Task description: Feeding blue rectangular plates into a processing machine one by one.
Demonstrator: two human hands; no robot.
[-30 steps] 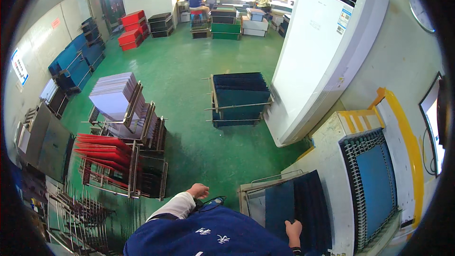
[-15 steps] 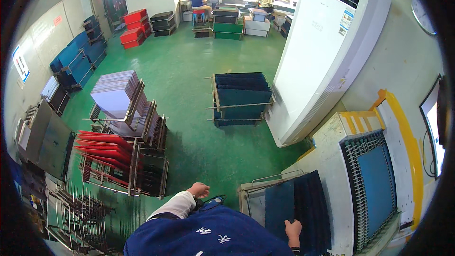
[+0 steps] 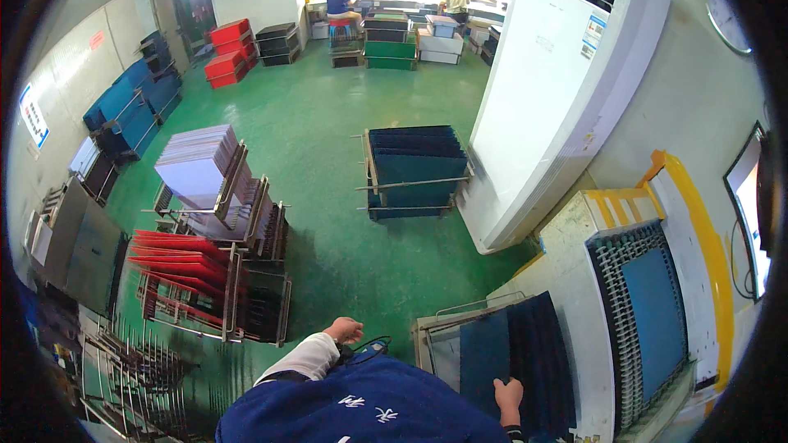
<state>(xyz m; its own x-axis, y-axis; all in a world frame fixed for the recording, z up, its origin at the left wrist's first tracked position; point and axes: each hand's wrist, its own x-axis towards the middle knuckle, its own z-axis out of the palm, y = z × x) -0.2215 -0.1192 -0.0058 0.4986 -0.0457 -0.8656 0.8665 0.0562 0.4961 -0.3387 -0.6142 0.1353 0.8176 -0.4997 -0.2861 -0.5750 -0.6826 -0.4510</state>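
Observation:
At the lower right, a rack (image 3: 443, 354) holds several dark blue panels (image 3: 538, 353) standing on edge. My right hand (image 3: 508, 396) is over the rack with its fingers closed at the edge of one panel; the fingertips are partly hidden. My left hand (image 3: 345, 329) is in front of my body, above the green floor, its fingers curled in with nothing visible in them. A thin dark cord (image 3: 371, 346) lies beside the left wrist, against my blue apron (image 3: 353, 406).
Right of the rack stands a machine with a roller conveyor and a blue panel (image 3: 654, 320). Ahead are another rack of dark panels (image 3: 417, 172) and a tall white air conditioner (image 3: 533, 107). Racks of red panels (image 3: 176, 254) and white panels (image 3: 197, 160) stand left. People sit at far lit benches.
The whole picture has shifted very slightly. Both hands hold nearly the same places, and the panels in the rack look unmoved.

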